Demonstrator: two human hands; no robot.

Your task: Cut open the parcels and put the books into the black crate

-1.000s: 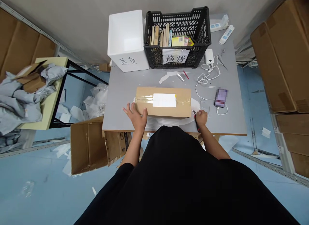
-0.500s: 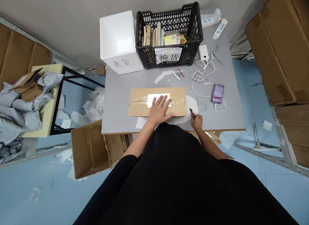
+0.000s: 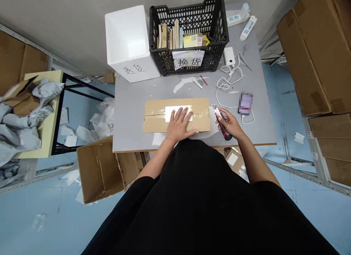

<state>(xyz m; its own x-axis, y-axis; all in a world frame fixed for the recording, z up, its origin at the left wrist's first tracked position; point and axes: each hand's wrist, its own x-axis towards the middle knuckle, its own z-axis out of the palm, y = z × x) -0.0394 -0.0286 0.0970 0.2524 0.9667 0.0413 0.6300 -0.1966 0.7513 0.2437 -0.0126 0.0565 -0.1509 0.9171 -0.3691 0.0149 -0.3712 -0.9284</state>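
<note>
A long cardboard box (image 3: 153, 120), taped along its middle seam, lies on the grey table (image 3: 128, 134) in front of me. My left hand (image 3: 178, 127) rests flat on its top with fingers spread, partly covering a white label (image 3: 168, 114). To the right of the box, my right hand (image 3: 230, 123) is wrapped round a red and black utility knife (image 3: 225, 132). The knife's tip points up and left, close to the box's right end. A phone (image 3: 245, 103) on a white cable lies right of that hand.
Behind the box stand a white foam box (image 3: 131, 70) and a black plastic crate (image 3: 189, 54) with books. Power strips (image 3: 238, 18) lie at the back right. An open carton (image 3: 95, 171) is below left. Grey parcels (image 3: 27, 123) fill a side table.
My right hand has lifted from the table's front edge, moved up and slightly right, and turned the knife so more of it shows. My left hand stays on the box.
</note>
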